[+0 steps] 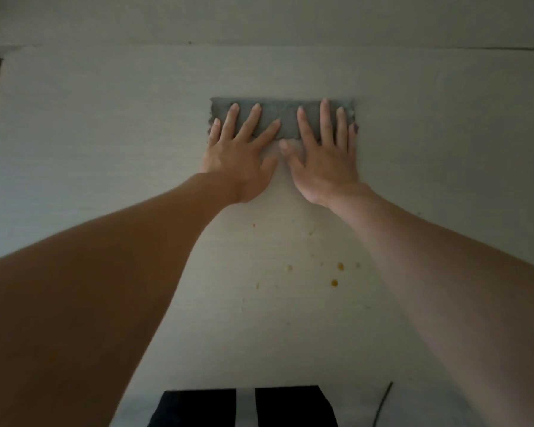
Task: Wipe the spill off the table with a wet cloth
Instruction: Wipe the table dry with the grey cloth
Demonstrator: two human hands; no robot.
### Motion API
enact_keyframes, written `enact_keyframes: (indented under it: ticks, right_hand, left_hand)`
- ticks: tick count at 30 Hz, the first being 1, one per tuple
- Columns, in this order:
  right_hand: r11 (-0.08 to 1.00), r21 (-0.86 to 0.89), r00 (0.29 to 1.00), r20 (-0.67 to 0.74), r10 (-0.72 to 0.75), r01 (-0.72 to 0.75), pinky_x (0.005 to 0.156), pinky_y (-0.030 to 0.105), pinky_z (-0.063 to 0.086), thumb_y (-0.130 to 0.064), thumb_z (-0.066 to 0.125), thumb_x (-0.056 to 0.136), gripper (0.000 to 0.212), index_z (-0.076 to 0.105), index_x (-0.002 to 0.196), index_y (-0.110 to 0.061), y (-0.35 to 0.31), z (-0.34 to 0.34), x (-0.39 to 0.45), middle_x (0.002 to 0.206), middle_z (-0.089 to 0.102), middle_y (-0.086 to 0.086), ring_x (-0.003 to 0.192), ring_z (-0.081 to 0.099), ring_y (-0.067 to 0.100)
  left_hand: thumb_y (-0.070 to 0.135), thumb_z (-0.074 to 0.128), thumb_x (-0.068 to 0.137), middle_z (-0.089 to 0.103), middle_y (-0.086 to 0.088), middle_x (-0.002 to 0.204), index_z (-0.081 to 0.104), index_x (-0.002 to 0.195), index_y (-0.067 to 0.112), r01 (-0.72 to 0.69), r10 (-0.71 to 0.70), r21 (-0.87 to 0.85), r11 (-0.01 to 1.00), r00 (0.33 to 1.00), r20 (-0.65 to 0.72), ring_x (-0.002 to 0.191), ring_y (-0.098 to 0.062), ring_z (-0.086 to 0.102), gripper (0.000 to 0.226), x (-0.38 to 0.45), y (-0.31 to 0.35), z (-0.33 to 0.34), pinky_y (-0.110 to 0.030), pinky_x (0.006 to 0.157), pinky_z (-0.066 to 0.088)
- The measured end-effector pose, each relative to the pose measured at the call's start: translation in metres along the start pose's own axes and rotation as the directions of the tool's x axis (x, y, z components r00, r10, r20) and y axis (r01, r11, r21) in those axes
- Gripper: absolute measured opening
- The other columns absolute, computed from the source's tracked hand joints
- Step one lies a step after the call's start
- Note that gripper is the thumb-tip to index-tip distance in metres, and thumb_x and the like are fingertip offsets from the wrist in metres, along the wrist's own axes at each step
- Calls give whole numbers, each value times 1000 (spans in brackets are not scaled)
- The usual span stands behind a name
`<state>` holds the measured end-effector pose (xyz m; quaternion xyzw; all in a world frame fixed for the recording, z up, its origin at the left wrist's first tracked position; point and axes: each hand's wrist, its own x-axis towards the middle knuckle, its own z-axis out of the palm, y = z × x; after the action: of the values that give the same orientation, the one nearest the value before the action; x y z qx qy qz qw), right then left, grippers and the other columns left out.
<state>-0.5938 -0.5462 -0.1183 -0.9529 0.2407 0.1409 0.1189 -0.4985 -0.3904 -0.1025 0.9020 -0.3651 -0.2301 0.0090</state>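
The cloth (282, 118) is pressed flat by both spread hands, left (239, 155) and right (324, 158); orange drops (335, 282) are seen on the bare worktop (105, 149) nearer the person.

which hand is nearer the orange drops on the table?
Right. The right hand lies almost straight beyond the orange drops; the left hand is farther left. Both press flat on the grey cloth.

Two hands (282, 155), one grey cloth (285, 118), one table (105, 134), several small orange spill spots (334, 282).
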Motion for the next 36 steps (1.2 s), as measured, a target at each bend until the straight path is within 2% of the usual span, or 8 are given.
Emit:
enact_keyframes:
  ticks: [5, 10, 20, 24, 29, 32, 36]
  right_hand:
    - [999, 28, 999, 6, 40, -40, 126, 51, -10, -73, 15, 98, 77, 3, 165, -37, -5, 19, -61, 173, -14, 4, 158, -14, 31]
    - [998, 18, 998, 16, 65, -65, 126, 50, -10, -73, 11, 98, 76, 2, 165, -36, -8, 41, -118, 173, -15, 4, 158, -14, 31]
    - [996, -9, 995, 45, 92, -91, 126, 51, -11, -74, 10, 99, 77, -5, 164, -36, -23, 85, -232, 170, -24, 4, 156, -23, 31]
    - [992, -24, 991, 59, 122, -121, 127, 52, -6, -74, 11, 100, 77, -3, 165, -34, -32, 97, -267, 171, -22, 6, 157, -19, 33]
    - [993, -11, 990, 83, 116, -116, 127, 52, -8, -76, 8, 99, 78, -6, 164, -36, -32, 90, -254, 170, -25, 5, 156, -21, 33]
    - [995, -1, 993, 58, 102, -102, 126, 51, -11, -74, 11, 98, 78, -1, 165, -36, -30, 80, -222, 171, -21, 6, 157, -17, 33]
    - [986, 60, 987, 27, 155, -157, 126, 50, -12, -69, 12, 99, 75, 4, 165, -36, -38, 70, -186, 172, -16, 6, 158, -15, 33]
  left_hand:
    - [61, 6, 89, -11, 1, 173, -2, 163, 42, -33, 32, 23, 999, 999, 30, 157, -34, -15, 77, -56, 12, 24, -55, 127, -1]
    - [56, 23, 97, -9, -1, 173, -1, 163, 39, -98, 96, 60, 993, 995, 34, 157, -35, -13, 72, -103, 13, 49, -56, 127, 3]
    - [57, 17, 95, -14, -4, 172, -5, 163, 35, -130, 123, 67, 989, 987, 99, 156, -39, -17, 74, -211, 23, 95, -60, 125, 7]
    - [55, 17, 97, -14, -4, 172, -5, 163, 36, -159, 148, 75, 984, 980, 133, 156, -39, -18, 72, -239, 22, 105, -60, 125, 7]
    - [55, 11, 94, -10, -1, 173, 0, 163, 39, -168, 160, 64, 984, 980, 116, 157, -36, -15, 72, -231, 18, 102, -59, 126, 4]
    - [57, 8, 91, -7, 1, 173, 2, 163, 41, -169, 163, 76, 983, 983, 87, 157, -35, -12, 74, -203, 8, 91, -57, 127, 2]
    - [58, 11, 92, -3, 3, 173, 7, 162, 44, -206, 202, 84, 975, 978, 55, 158, -34, -6, 72, -159, -9, 71, -54, 127, 3]
